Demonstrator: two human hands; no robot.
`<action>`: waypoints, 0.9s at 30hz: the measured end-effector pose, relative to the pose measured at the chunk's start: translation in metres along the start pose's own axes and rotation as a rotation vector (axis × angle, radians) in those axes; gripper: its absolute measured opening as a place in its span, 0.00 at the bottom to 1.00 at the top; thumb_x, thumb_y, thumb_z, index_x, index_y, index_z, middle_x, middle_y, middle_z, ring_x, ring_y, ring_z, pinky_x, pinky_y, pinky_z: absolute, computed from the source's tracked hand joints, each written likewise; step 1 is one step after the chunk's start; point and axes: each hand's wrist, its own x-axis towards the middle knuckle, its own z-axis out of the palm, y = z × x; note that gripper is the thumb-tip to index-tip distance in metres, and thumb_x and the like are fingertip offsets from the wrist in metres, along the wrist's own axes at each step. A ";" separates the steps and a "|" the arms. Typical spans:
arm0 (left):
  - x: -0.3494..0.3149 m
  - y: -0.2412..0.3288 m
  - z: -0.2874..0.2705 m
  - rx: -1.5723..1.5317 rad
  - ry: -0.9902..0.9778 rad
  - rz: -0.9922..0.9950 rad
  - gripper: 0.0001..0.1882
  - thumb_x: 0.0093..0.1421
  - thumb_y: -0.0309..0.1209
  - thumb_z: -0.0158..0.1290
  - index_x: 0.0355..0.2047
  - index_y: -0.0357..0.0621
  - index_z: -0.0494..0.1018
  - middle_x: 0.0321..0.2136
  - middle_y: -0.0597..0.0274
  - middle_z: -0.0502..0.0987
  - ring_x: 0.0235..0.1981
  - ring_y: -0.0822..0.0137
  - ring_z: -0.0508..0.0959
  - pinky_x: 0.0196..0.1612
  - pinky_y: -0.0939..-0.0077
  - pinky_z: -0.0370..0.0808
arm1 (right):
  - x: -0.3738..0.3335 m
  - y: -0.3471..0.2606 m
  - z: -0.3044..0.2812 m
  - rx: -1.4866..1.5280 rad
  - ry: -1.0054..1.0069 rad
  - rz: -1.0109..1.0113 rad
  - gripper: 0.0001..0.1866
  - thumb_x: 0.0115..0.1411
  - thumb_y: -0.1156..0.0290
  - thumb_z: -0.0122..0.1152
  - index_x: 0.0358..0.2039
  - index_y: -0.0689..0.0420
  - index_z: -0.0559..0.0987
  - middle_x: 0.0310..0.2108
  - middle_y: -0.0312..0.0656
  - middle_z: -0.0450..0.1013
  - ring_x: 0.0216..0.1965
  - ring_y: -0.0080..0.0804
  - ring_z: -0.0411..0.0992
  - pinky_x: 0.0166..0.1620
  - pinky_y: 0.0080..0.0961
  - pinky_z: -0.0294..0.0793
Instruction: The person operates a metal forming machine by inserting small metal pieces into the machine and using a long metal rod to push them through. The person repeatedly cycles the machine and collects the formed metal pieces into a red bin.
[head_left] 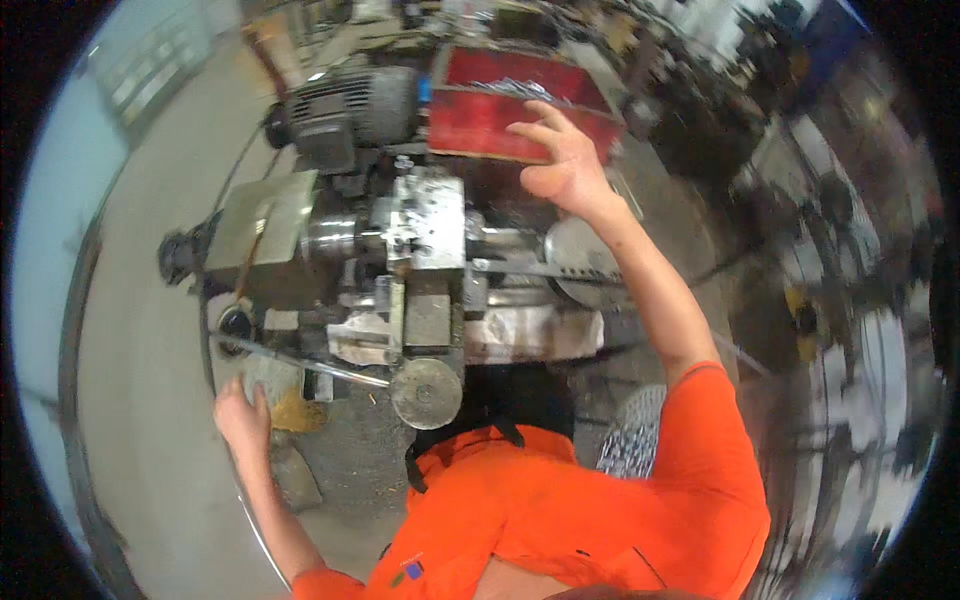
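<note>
My right hand (567, 165) is raised over the front wall of a red box (485, 125), fingers spread and nothing seen in them. Small shiny metal pieces (520, 90) lie inside that box. Low on the left, my left hand (243, 412) is beside the machine, thumb apart from the fingers and no object visible in it. Just above it runs a metal lever rod (310, 362), apparently apart from the hand. The rod reaches to a round metal knob (426, 393) at the front of a lathe-like machine (430, 225).
An electric motor (350, 110) sits behind the machine, left of the red box. A flat metal cover (262, 220) tops the machine's left end. A light container of small metal parts (630, 440) stands by my right side. Dark machinery (700, 120) fills the blurred right.
</note>
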 end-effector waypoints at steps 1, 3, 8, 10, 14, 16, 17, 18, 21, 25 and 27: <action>0.010 0.028 -0.013 -0.338 -0.104 0.003 0.18 0.56 0.33 0.53 0.45 0.38 0.72 0.37 0.50 0.77 0.38 0.53 0.77 0.42 0.64 0.72 | -0.025 0.012 -0.001 0.045 -0.006 0.058 0.27 0.37 0.72 0.57 0.44 0.57 0.76 0.54 0.51 0.65 0.52 0.46 0.67 0.52 0.30 0.67; 0.024 0.065 -0.003 -0.611 -0.246 0.014 0.15 0.57 0.33 0.53 0.43 0.38 0.73 0.36 0.49 0.77 0.39 0.53 0.77 0.44 0.66 0.71 | -0.085 0.025 -0.024 0.050 -0.017 0.159 0.26 0.36 0.75 0.56 0.43 0.57 0.77 0.51 0.48 0.67 0.46 0.39 0.71 0.47 0.26 0.70; 0.032 0.106 0.074 -0.755 -0.457 0.198 0.17 0.57 0.33 0.53 0.43 0.34 0.73 0.35 0.48 0.78 0.35 0.56 0.78 0.41 0.69 0.72 | -0.308 0.057 -0.095 -0.035 0.170 0.715 0.26 0.37 0.76 0.56 0.43 0.58 0.77 0.48 0.44 0.71 0.40 0.32 0.73 0.45 0.24 0.71; 0.033 0.106 0.090 -0.487 -0.552 0.038 0.17 0.58 0.32 0.52 0.43 0.30 0.72 0.31 0.49 0.79 0.31 0.63 0.79 0.37 0.71 0.73 | -0.410 0.040 -0.133 -0.166 0.333 0.991 0.27 0.39 0.75 0.56 0.45 0.58 0.76 0.45 0.45 0.73 0.41 0.33 0.74 0.46 0.24 0.71; 0.026 0.109 0.091 -0.653 -0.453 -0.007 0.16 0.60 0.34 0.51 0.42 0.31 0.72 0.31 0.55 0.78 0.30 0.67 0.78 0.32 0.75 0.73 | -0.596 -0.014 -0.169 -0.663 0.524 1.434 0.23 0.42 0.70 0.58 0.43 0.61 0.77 0.41 0.48 0.76 0.42 0.39 0.74 0.47 0.30 0.71; 0.028 0.100 0.108 -0.755 -0.430 -0.056 0.16 0.62 0.33 0.50 0.42 0.30 0.72 0.31 0.54 0.78 0.30 0.69 0.77 0.32 0.75 0.74 | -0.651 -0.038 -0.158 -0.548 0.740 1.525 0.23 0.44 0.69 0.57 0.44 0.62 0.77 0.41 0.50 0.76 0.42 0.38 0.74 0.47 0.28 0.70; 0.028 0.097 0.112 -0.794 -0.439 -0.098 0.16 0.62 0.33 0.49 0.42 0.30 0.72 0.31 0.54 0.78 0.30 0.69 0.77 0.33 0.75 0.74 | -0.668 -0.044 -0.149 -0.483 0.845 1.555 0.23 0.45 0.69 0.57 0.44 0.62 0.77 0.41 0.50 0.76 0.42 0.37 0.74 0.47 0.28 0.70; 0.029 0.098 0.113 -0.832 -0.446 -0.140 0.16 0.62 0.33 0.49 0.41 0.30 0.72 0.31 0.54 0.78 0.30 0.69 0.77 0.33 0.74 0.74 | -0.677 -0.045 -0.134 -0.520 0.936 1.543 0.23 0.47 0.69 0.56 0.45 0.62 0.76 0.40 0.51 0.76 0.40 0.34 0.74 0.46 0.26 0.70; 0.028 0.106 0.103 -0.724 -0.366 0.004 0.15 0.63 0.33 0.48 0.40 0.29 0.72 0.30 0.54 0.78 0.29 0.68 0.77 0.34 0.74 0.73 | -0.711 -0.023 -0.086 -0.305 1.235 1.359 0.22 0.47 0.72 0.56 0.45 0.62 0.77 0.40 0.46 0.76 0.40 0.29 0.73 0.46 0.22 0.69; 0.028 0.110 0.095 -0.575 -0.271 0.123 0.15 0.62 0.33 0.47 0.40 0.30 0.72 0.27 0.55 0.78 0.28 0.68 0.77 0.33 0.75 0.72 | -0.688 -0.002 -0.049 -0.850 0.897 1.395 0.23 0.46 0.73 0.57 0.46 0.56 0.76 0.47 0.45 0.72 0.49 0.36 0.69 0.53 0.27 0.65; 0.030 0.103 0.097 -0.651 -0.301 0.075 0.16 0.62 0.34 0.48 0.39 0.30 0.73 0.26 0.55 0.77 0.27 0.68 0.77 0.32 0.75 0.72 | -0.682 0.003 -0.042 -0.751 0.946 1.296 0.23 0.45 0.70 0.61 0.46 0.53 0.77 0.46 0.44 0.73 0.48 0.40 0.70 0.53 0.29 0.66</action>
